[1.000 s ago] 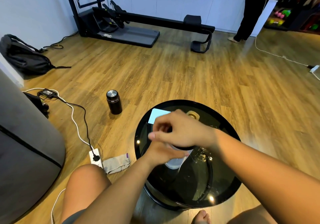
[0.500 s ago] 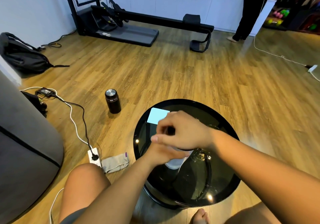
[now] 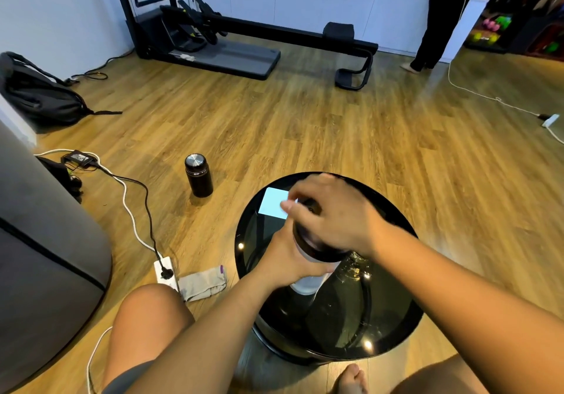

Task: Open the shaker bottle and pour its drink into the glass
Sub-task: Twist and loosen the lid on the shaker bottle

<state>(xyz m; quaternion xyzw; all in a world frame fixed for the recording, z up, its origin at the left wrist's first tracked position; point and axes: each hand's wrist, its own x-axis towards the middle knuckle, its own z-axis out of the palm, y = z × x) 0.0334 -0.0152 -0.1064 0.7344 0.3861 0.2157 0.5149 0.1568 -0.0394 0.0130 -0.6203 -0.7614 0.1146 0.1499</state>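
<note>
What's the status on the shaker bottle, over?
Left hand shut on shaker bottle, upright on black round table. Right hand shut on black lid, lid still on. Glass just right of bottle, mostly hidden.

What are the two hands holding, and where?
Both hold the shaker bottle: the left hand wraps its body, and the right hand grips the dark lid on top.

There were two hands, left [image 3: 291,261] and right [image 3: 332,215], on one shaker [image 3: 308,284], atop one table [image 3: 393,326] with one glass [image 3: 355,267]. The floor held one flask [image 3: 198,175], one backpack [image 3: 36,94], one cloth [image 3: 203,284] and two power strips [image 3: 164,273] [image 3: 547,120].
</note>
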